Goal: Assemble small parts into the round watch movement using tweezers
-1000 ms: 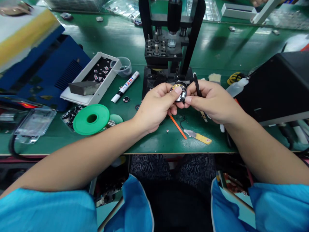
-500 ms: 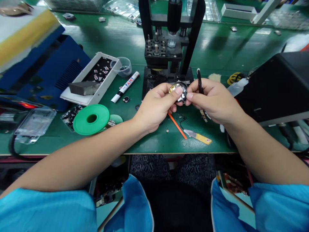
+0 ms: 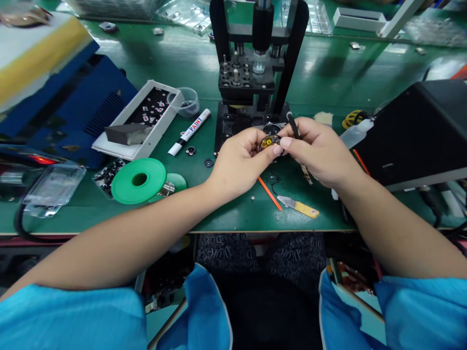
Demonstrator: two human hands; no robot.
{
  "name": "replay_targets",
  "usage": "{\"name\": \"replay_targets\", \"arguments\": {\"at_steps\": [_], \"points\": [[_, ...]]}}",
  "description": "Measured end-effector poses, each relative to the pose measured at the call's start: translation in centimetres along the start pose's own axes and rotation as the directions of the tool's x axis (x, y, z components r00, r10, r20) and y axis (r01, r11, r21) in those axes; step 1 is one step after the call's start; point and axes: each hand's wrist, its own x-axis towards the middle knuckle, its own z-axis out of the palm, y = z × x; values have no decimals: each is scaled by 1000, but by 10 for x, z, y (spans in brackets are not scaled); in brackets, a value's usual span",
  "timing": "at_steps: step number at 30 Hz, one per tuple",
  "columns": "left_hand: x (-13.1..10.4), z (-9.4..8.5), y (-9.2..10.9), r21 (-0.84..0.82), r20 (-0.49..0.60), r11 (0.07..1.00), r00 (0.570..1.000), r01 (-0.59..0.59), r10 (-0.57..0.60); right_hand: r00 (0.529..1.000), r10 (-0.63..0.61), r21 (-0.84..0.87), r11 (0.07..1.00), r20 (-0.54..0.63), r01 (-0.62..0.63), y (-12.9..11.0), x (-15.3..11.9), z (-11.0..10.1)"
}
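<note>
A small round device [image 3: 269,142] with a gold and dark inside is pinched between the thumb and fingers of my left hand [image 3: 237,163]. My right hand [image 3: 321,150] touches the device's right edge with thumb and fingertip, and also holds a black tweezer-like tool [image 3: 293,125] that slants up between its fingers. Just behind the hands stands a black press [image 3: 246,82], with a round part [image 3: 272,128] on its base. The fingers hide part of the device.
Left of the press lie a paint marker [image 3: 189,132], a white tray [image 3: 160,131] and a green spool [image 3: 122,181]. An orange stick [image 3: 270,193] and a yellow-handled blade [image 3: 299,206] lie near the front edge. A black box [image 3: 426,131] stands at right.
The device has tilted and dropped slightly, now showing gold and dark parts instead of the silvery ones. Both hands have shifted a little, the black tool leans further left, and a round part shows on the press base.
</note>
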Motion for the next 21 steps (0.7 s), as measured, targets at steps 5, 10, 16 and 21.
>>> {"name": "replay_targets", "arguments": {"at_steps": [5, 10, 16, 21], "points": [[-2, 1, 2, -74, 79, 997, 997, 4, 2, 999, -18, 56, 998, -29, 20, 2, 1, -2], [-2, 0, 4, -99, 108, 995, 994, 27, -16, 993, 27, 133, 991, -112, -12, 5, 4, -2], [-2, 1, 6, -130, 55, 991, 998, -14, 22, 990, 11, 140, 990, -138, 8, 7, 4, -3], [-1, 1, 6, -125, 43, 992, 999, -4, 10, 990, 2, 118, 993, -144, 16, 7, 4, -3]]}}
